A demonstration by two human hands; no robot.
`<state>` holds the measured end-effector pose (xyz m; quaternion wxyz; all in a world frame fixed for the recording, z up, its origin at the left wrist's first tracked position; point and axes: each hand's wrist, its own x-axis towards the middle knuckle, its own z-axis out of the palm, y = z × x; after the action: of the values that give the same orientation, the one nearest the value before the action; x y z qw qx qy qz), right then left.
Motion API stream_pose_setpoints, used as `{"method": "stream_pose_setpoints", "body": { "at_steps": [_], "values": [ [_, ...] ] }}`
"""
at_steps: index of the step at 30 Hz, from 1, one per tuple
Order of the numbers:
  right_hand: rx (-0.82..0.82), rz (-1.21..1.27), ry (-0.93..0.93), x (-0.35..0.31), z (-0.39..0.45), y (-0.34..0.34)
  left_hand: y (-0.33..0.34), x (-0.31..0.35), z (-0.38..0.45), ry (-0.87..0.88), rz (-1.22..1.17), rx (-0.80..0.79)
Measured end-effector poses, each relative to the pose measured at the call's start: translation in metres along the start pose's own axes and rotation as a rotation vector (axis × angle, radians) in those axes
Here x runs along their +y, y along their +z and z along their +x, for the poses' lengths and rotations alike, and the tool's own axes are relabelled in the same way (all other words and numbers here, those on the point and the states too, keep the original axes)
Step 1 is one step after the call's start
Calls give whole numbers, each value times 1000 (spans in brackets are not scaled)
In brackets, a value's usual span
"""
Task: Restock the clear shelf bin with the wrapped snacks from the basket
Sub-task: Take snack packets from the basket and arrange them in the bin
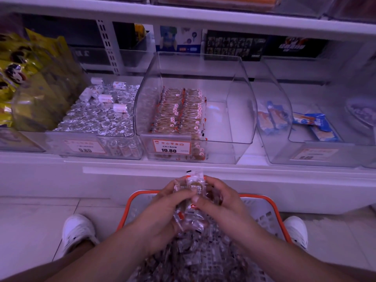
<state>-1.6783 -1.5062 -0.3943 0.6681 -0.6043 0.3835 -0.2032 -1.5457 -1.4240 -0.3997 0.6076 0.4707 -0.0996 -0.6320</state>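
A bunch of clear-wrapped brown snacks (pixel 193 186) with red-and-white labels sits pressed between my left hand (pixel 162 212) and my right hand (pixel 221 202), above the orange-rimmed basket (pixel 270 206). More wrapped snacks (pixel 195 257) fill the basket below my wrists. On the shelf straight ahead stands the clear bin (pixel 240 123) with a 10.80 price tag; neat rows of the same snacks (pixel 179 110) fill its left half, and its right half is bare.
A bin of silver-foil sweets (pixel 97 117) stands left of the clear bin, with yellow bags (pixel 26 82) beyond it. A bin with blue packets (pixel 313 123) stands to the right. My white shoes (pixel 78 231) flank the basket on the tiled floor.
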Motion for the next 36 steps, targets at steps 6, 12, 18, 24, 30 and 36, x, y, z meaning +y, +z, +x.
{"method": "stream_pose_setpoints", "body": {
  "at_steps": [6, 12, 18, 24, 30, 36],
  "values": [
    [63, 294, 165, -1, 5, -7, -2, 8, 4, 9, -54, 47],
    [314, -226, -407, 3, 8, -15, -4, 6, 4, -4, -107, 99],
    [61, -375, -558, 16, 4, -9, -3, 11, 3, -58, -157, 59],
    [-84, -319, -472, 8, 0, -9, -1, 5, 0, 42, -50, 91],
    [19, 102, -88, -7, 12, -15, -2, 4, 3, 126, 6, 167],
    [12, 243, -33, -9, 10, -17, -1, -7, 4, 358, 224, 286]
  ]
}}
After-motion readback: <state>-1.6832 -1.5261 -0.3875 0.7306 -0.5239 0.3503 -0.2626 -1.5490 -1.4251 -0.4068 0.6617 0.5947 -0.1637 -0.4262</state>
